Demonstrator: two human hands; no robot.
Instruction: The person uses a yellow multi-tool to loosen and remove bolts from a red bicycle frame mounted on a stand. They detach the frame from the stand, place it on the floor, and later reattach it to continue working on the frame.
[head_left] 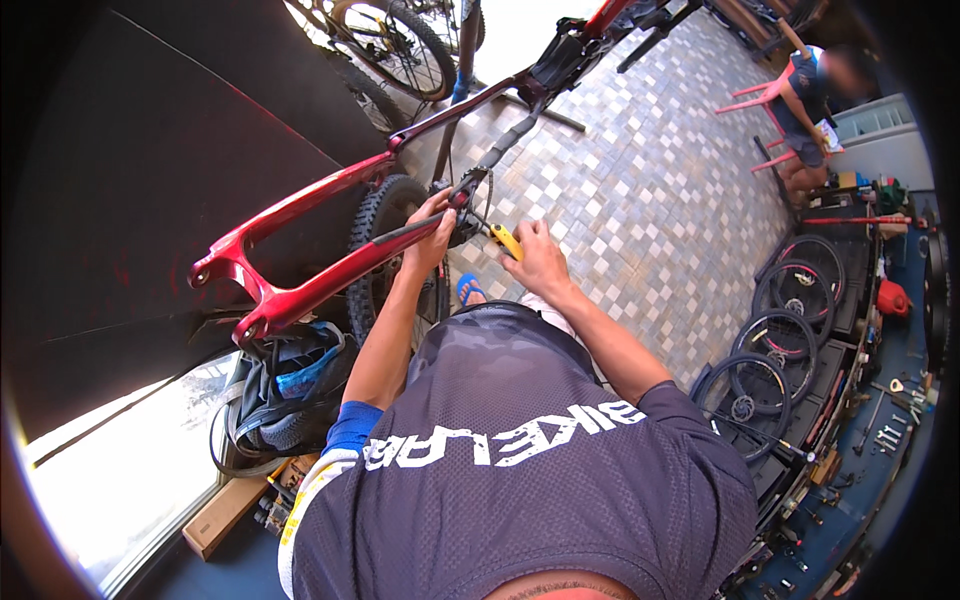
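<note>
Single view only, so no second view shares any part of it. The camera sits on my head and looks steeply down over my chest and dark jersey (520, 480). My forearms enter from below; both hands work close ahead at the red bike frame (300, 215). Fisheye bending curves the tiled floor (640, 190); the rim, probably vignetted, reads black.
</note>
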